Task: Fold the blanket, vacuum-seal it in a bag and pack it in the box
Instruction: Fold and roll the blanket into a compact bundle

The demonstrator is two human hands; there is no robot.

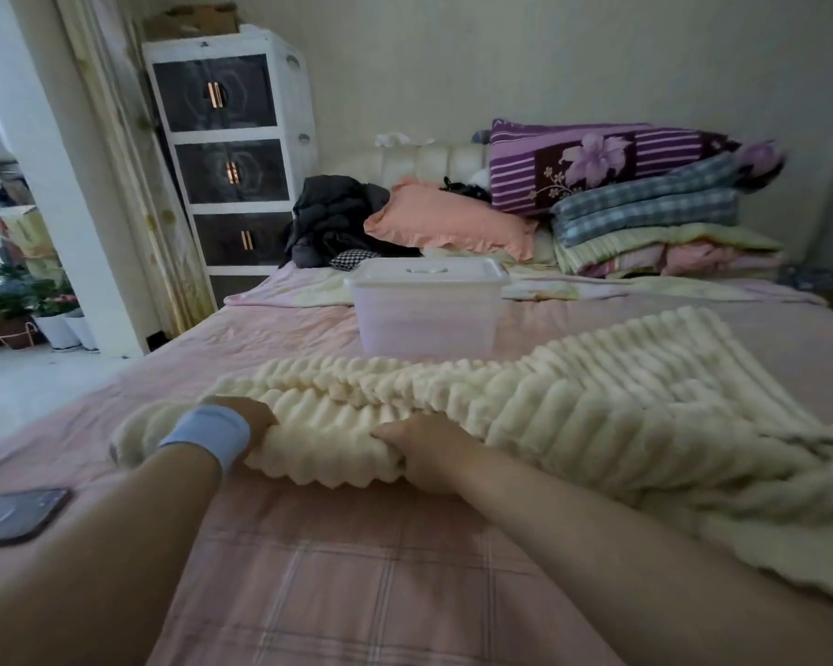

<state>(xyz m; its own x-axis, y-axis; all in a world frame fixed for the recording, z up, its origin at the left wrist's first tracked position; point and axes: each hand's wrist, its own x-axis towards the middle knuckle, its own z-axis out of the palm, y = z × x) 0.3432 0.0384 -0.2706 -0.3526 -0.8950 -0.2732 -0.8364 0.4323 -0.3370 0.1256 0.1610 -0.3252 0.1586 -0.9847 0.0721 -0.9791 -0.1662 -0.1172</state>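
A cream ribbed fleece blanket (573,406) lies across the pink bed, bunched into a thick roll at its near left edge and spread out toward the right. My left hand (244,418), with a pale blue wristband, grips the roll near its left end. My right hand (426,451) grips the same rolled edge a little to the right, fingers curled under the fabric. Behind the blanket stands a clear plastic box (426,310) with its white lid on. No vacuum bag is in view.
A dark phone (13,514) lies on the bed at the near left. Pillows and folded quilts (645,204) are piled at the headboard, with dark clothes (333,218) beside them. A white drawer cabinet (232,156) stands left of the bed.
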